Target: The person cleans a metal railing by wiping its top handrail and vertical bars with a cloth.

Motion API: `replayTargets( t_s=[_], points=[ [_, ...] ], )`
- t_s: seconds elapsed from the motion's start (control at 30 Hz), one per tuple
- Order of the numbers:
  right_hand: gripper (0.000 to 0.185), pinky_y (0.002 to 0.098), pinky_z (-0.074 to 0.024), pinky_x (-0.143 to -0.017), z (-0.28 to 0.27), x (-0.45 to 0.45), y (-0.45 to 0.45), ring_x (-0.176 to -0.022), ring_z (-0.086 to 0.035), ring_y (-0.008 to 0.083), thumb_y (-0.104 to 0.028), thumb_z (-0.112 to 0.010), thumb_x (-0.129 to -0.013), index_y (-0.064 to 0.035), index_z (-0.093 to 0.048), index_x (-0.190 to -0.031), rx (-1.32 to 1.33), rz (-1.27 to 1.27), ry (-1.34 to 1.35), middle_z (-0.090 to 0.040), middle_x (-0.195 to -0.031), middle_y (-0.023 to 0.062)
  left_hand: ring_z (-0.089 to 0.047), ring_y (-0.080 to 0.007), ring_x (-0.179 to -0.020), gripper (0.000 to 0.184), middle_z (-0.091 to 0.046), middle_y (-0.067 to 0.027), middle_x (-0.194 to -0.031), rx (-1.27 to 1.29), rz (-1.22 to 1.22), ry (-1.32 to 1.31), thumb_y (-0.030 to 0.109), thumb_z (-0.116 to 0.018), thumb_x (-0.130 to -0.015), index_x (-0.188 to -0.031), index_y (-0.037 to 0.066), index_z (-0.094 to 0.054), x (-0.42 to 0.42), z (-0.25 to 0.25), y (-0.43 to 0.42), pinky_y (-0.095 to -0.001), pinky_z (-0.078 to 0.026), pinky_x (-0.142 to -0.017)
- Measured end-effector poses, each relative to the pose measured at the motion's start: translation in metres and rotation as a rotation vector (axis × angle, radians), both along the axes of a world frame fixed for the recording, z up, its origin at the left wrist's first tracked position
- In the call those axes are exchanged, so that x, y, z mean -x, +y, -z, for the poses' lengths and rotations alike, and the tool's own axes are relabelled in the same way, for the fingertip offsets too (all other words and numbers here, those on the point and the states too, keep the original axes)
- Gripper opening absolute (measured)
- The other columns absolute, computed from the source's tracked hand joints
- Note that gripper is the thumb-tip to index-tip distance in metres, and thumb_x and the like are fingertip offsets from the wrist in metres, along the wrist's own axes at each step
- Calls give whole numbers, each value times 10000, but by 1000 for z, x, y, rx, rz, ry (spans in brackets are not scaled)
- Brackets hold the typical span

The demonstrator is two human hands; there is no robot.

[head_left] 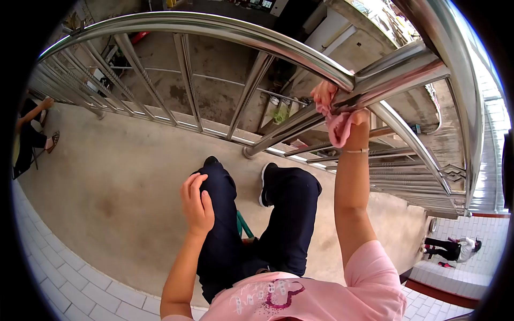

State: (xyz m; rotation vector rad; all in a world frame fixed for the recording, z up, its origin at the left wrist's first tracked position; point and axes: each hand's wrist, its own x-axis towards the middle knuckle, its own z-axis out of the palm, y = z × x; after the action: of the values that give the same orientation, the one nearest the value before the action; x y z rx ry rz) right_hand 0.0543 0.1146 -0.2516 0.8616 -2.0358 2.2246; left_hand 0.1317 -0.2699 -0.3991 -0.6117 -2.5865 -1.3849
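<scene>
My left hand [196, 202] lies on my left knee with its fingers loosely stretched over the dark trousers [218, 187]; nothing is in it. Out to the right, my right hand [324, 95] is wrapped around the shiny metal corner post [353, 99] of a railing. A pink cloth [339, 128] is held in that hand against the metal, hanging partly below the fingers. The post hides part of the palm.
A curved stainless-steel railing [214, 24] with upright bars runs ahead and to both sides, above a lower yard [214, 80]. At the left edge sits another person [33, 125]; a second person [455, 249] is farther off at right. Green tubing [244, 224] shows between my legs.
</scene>
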Motion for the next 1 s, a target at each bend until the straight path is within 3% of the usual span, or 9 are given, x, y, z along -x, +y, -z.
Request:
replayTargets(
  t_s=[0.17, 0.43, 0.5, 0.63, 0.67, 0.77, 0.83, 0.9, 1.0],
  points=[
    [598, 356, -389, -820, 9, 2, -5, -783, -534, 218, -496, -764, -644, -51, -526, -964, 151, -42, 60, -559, -758, 71, -496, -328, -1148, 324, -545, -149, -1229, 29, -15, -7, 131, -441, -925, -1204, 20, -561, 0, 0, -4, -417, -395, -985],
    [282, 310, -498, -822, 0, -34, -75, -930, -596, 204, -82, -685, -793, 75, -592, -1009, 206, 852, -253, -617, -1034, 177, -501, -330, -1147, 327, -551, -145, -1236, 18, -47, -13, 154, -432, -937, -1210, 28, -562, -2, 1, -3, -410, -398, -986],
    [375, 327, -501, -823, 10, -23, -99, -884, -629, 213, -53, -773, -744, 74, -577, -1038, 74, 1386, 70, -650, -958, 98, -502, -331, -1144, 328, -552, -144, -1237, 14, -41, -16, 154, -435, -935, -1211, 32, -562, -2, 2, -1, -410, -399, -983],
    [687, 289, -427, -940, 77, -13, -107, -1018, -559, 177, -80, -790, -757, 57, -334, -1253, -273, 1702, 255, -552, -1129, 148, -508, -332, -1133, 331, -553, -137, -1239, 46, -30, 10, 158, -444, -930, -1216, 42, -563, -2, 2, 0, -409, -405, -973],
    [760, 377, -367, -1010, 96, -13, -107, -1116, -509, 289, -171, -809, -741, 64, -336, -1287, -96, 1623, 161, -461, -1200, 165, -508, -332, -1133, 331, -553, -137, -1239, 42, -31, 15, 158, -444, -930, -1216, 42, -563, 0, 2, 0, -409, -405, -973],
    [718, 380, -362, -1014, 127, -21, -103, -1121, -504, 289, -178, -809, -737, 54, -370, -1256, -184, 1621, 46, -472, -1183, 171, -511, -326, -1131, 332, -556, -130, -1237, 13, -28, -8, 164, -447, -930, -1219, 47, -562, -2, 4, -2, -407, -405, -969],
    [613, 346, -422, -950, 106, -26, -99, -1034, -553, 225, -128, -807, -738, 33, -421, -1187, -249, 1614, 17, -536, -1101, 137, -517, -322, -1125, 326, -559, -128, -1234, 12, -37, 4, 166, -449, -933, -1212, 47, -568, -1, 4, -3, -406, -410, -965],
    [526, 292, -478, -844, 80, -27, -94, -909, -587, 146, -72, -803, -737, 5, -451, -1120, 75, 1316, -66, -599, -988, 78, -509, -329, -1142, 323, -555, -142, -1230, 4, -27, -13, 155, -437, -937, -1207, 31, -562, -2, 3, -5, -411, -395, -989],
    [337, 255, -496, -757, 20, -18, -104, -825, -586, 101, -25, -778, -748, 15, -565, -1006, 75, 1410, 138, -640, -947, 56, -500, -336, -1163, 321, -550, -155, -1230, -6, -34, -46, 146, -427, -941, -1204, 15, -556, -2, -1, -8, -415, -380, -1015]
  ],
)
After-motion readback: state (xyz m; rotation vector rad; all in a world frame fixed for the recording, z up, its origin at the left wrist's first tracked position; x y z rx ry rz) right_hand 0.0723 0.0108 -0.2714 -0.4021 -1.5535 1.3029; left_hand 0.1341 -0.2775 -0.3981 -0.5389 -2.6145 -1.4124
